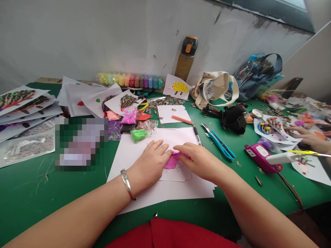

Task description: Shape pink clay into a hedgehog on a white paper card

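Note:
A flattened piece of pink modelling clay [171, 163] lies on a small sheet of drawing paper [178, 175] with short pencil lines below the clay. My left hand [154, 162], with a silver bracelet on its wrist, rests on the paper; its fingers are stretched out and the fingertips touch the clay's left edge. From the other side, my right hand [198, 160] has its fingers bent over the clay's upper right edge, pressing or pinching it. Larger white paper [144, 198] lies underneath. Above the hands are bags of green clay [139, 135] and pink clay [129, 115].
A blue utility knife [219, 144] with its blade out lies at right, near a purple glue gun [261, 156]. Behind are an orange marker [182, 119], sunflower seeds [168, 100] and a bottle [185, 58]. Finished pictures [23, 100] pile up left. Another person's hand [307, 136] is far right.

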Demonstrator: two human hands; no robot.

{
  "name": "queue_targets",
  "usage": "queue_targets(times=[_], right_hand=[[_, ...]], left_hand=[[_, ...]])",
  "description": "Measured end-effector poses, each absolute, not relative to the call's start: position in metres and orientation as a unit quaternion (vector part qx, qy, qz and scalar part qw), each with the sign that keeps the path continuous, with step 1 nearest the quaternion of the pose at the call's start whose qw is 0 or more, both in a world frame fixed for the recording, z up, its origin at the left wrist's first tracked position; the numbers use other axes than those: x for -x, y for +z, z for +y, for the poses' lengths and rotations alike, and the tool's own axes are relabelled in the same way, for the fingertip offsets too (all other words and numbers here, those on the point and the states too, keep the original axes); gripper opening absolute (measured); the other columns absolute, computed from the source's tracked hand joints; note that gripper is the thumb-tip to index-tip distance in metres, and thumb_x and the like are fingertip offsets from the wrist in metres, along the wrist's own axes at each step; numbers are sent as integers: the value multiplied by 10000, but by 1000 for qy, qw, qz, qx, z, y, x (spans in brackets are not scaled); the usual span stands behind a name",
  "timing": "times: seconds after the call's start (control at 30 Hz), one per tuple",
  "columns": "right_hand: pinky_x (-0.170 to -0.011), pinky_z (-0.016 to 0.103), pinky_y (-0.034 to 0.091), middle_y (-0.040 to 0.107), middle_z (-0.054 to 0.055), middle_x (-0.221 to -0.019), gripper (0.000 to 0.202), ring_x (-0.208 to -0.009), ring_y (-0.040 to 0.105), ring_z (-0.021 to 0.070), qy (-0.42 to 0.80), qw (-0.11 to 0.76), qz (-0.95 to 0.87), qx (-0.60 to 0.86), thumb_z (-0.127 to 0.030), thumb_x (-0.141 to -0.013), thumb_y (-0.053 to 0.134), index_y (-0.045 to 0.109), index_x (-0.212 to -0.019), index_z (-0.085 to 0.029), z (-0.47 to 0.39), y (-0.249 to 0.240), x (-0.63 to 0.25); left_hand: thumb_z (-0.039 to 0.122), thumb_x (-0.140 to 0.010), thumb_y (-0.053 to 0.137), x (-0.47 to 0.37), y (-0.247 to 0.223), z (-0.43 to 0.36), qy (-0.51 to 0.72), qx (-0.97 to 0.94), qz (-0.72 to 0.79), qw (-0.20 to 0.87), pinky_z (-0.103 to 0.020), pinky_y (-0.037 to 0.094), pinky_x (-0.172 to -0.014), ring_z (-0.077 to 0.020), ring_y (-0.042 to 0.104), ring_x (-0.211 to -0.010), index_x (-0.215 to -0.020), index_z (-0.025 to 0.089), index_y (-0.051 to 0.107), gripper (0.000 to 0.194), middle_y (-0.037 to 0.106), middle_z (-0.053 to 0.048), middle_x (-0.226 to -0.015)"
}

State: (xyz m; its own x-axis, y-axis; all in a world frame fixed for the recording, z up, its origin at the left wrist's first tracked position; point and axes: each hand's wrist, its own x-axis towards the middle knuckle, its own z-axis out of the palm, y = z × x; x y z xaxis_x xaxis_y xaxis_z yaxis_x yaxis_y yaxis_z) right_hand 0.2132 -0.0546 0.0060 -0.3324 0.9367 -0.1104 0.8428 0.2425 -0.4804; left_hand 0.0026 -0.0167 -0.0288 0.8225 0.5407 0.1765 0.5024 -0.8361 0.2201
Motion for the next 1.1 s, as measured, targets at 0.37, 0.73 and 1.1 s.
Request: queue_targets(times=[0.37,0.73,1.1], right_hand=[[-839,342,515,664,121,-1115,387,-974,613,218,81,130,-834,530,-89,-968,415,659,-1244,-208,-79,-19,-220],[-878,375,518,687,127,-1087,342,-992,618,232,91,157,-830,527,-105,-967,436,671,-1202,-184,-79,-20,-225],[-784,308,480,695,86,-940,276,-880,638,200,179,149,-778,584,-192,-998,423,693,-1054,-194,-81,-10,-229]], left_hand=[[-17,-871,423,-3,-30,-19,98,-951,280,84,-593,396,-1074,-357,445,-1281,-1284,121,611,475,591,-159,-1321],[-2,-877,413,-2,-29,-21,91,-954,276,70,-587,389,-1067,-344,449,-1289,-1434,179,486,590,580,-153,-1324],[-11,-887,423,-4,-28,-22,77,-955,280,54,-624,397,-1061,-364,457,-1298,-1295,166,618,485,575,-167,-1352]])
